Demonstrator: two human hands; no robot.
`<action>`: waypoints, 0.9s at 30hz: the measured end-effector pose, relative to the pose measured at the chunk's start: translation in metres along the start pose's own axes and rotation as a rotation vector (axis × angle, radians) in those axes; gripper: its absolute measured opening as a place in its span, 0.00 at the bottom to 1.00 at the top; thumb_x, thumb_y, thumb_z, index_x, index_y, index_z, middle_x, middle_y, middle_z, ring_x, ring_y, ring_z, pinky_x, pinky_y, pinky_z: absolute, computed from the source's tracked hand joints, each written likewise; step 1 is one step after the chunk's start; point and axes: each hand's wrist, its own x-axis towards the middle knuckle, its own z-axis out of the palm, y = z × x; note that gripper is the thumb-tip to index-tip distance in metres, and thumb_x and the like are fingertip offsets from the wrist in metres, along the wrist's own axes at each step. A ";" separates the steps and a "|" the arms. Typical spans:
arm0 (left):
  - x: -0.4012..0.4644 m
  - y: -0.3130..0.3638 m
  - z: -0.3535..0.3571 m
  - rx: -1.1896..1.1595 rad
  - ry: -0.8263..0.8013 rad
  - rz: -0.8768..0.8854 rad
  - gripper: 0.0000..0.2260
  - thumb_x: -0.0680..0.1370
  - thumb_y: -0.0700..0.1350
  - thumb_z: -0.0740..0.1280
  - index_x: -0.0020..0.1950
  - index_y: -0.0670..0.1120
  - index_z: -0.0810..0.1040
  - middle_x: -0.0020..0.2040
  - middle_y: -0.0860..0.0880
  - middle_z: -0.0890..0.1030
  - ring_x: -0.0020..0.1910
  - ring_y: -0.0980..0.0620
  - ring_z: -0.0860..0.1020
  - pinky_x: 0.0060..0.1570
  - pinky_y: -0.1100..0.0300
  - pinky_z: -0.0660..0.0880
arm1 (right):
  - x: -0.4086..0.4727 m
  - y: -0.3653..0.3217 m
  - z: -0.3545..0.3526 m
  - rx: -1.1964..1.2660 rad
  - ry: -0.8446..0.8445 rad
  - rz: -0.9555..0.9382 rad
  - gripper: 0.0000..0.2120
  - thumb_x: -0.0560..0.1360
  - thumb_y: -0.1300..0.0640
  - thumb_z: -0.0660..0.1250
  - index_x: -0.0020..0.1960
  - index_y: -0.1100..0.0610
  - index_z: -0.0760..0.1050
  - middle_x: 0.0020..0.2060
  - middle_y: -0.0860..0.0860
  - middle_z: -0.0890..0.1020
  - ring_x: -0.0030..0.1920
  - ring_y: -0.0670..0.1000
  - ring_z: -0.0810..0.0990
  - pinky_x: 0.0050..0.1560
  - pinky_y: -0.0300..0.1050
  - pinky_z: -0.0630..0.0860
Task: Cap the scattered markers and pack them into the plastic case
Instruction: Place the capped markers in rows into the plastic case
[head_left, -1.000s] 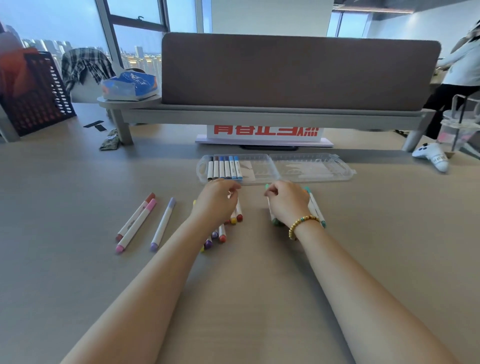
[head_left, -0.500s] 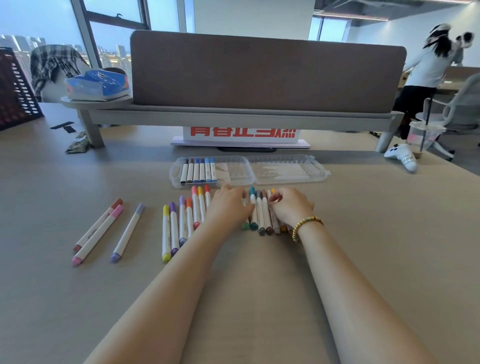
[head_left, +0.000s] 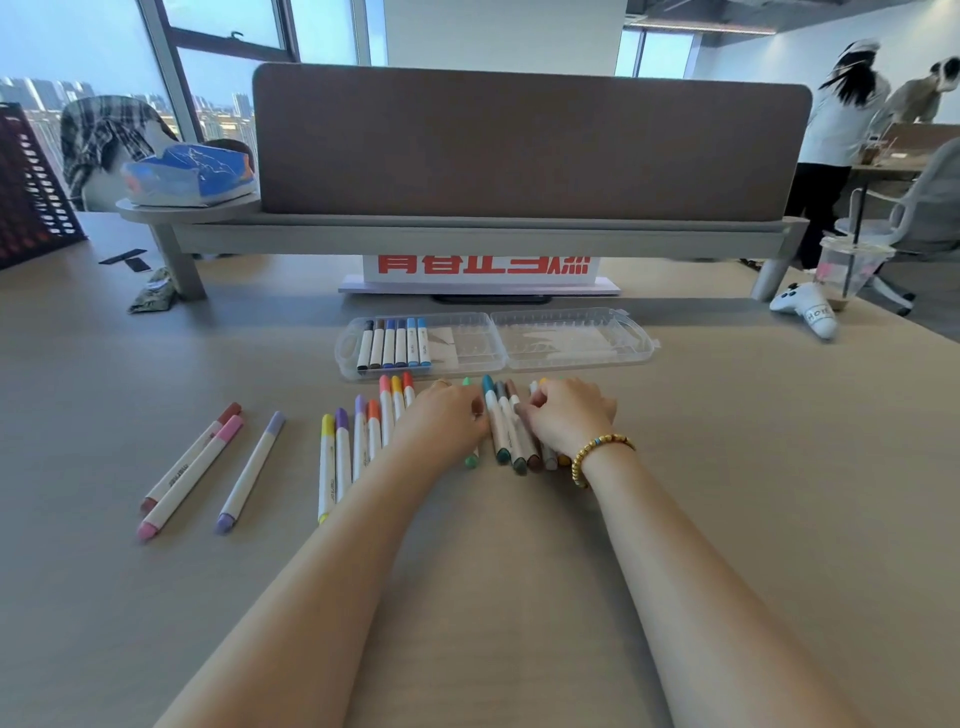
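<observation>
A clear plastic case (head_left: 571, 340) lies open beyond my hands, with several capped markers (head_left: 395, 345) in its left half. My left hand (head_left: 447, 421) lies with curled fingers over a green marker (head_left: 471, 460). My right hand (head_left: 569, 415) curls its fingers on a group of teal, grey and brown markers (head_left: 506, 434), hiding a few more beneath it. A row of yellow, purple, orange and red markers (head_left: 358, 447) lies just left of my left hand. Farther left lie a brown and a pink marker (head_left: 192, 467) and a lavender marker (head_left: 252, 470).
A raised shelf with a brown divider panel (head_left: 530, 145) crosses the desk behind the case, with a red-lettered sign (head_left: 483, 267) under it. A white toy (head_left: 805, 309) and a plastic cup (head_left: 849, 273) stand at the far right. People stand in the background.
My left hand has shifted right, off the yellow-to-red row and onto the green marker. My right hand stays on the teal and brown group. The view has turned slightly right.
</observation>
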 end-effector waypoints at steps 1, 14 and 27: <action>0.000 0.000 -0.001 0.008 -0.005 -0.004 0.12 0.80 0.51 0.59 0.58 0.47 0.75 0.58 0.46 0.76 0.55 0.48 0.74 0.52 0.57 0.71 | 0.000 -0.001 0.000 -0.014 -0.010 -0.004 0.15 0.77 0.43 0.59 0.51 0.50 0.80 0.52 0.52 0.79 0.57 0.56 0.73 0.53 0.47 0.64; -0.002 0.004 0.001 0.015 -0.045 -0.030 0.13 0.77 0.54 0.63 0.54 0.47 0.75 0.58 0.45 0.73 0.52 0.49 0.71 0.49 0.59 0.67 | -0.001 -0.002 -0.002 -0.051 -0.063 0.022 0.14 0.77 0.47 0.59 0.56 0.54 0.76 0.56 0.53 0.77 0.61 0.57 0.70 0.58 0.49 0.65; 0.006 -0.014 -0.018 0.037 -0.035 -0.183 0.12 0.78 0.55 0.62 0.46 0.46 0.74 0.47 0.48 0.77 0.47 0.50 0.72 0.65 0.48 0.68 | -0.006 -0.006 -0.006 0.041 0.015 -0.034 0.10 0.79 0.49 0.59 0.54 0.50 0.77 0.53 0.51 0.79 0.57 0.55 0.74 0.55 0.47 0.66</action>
